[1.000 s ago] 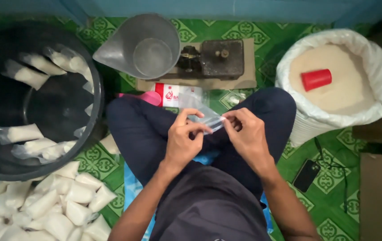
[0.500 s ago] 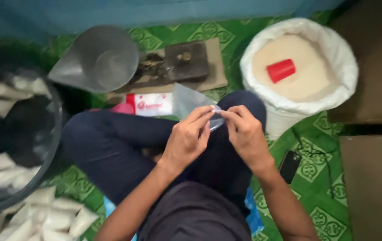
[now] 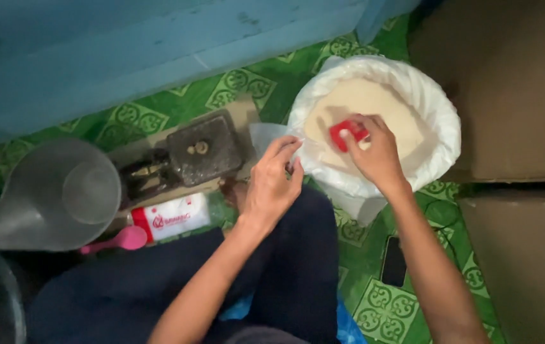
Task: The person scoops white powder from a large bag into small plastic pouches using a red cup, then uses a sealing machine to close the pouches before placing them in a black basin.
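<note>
My right hand point(image 3: 374, 151) reaches into a white sack point(image 3: 438, 108) of pale powder and grips a small red cup point(image 3: 346, 134) lying on the powder. My left hand point(image 3: 272, 185) holds a small clear plastic bag point(image 3: 265, 137) up by its mouth, just left of the sack's rim. I sit cross-legged in dark trousers on a green patterned mat point(image 3: 387, 306).
A dark metal weighing scale point(image 3: 186, 156) stands left of the bag, with a grey plastic jug point(image 3: 56, 197) beside it. A pink spoon point(image 3: 123, 240) and a red-and-white packet point(image 3: 170, 218) lie near my knee. A black phone point(image 3: 393, 261) lies on the mat. Brown boxes point(image 3: 515, 95) stand at right.
Both hands were together opening the clear bag over my lap. Now my right hand has moved out to the sack and taken the red cup; the left carries the bag toward it. The view swung right.
</note>
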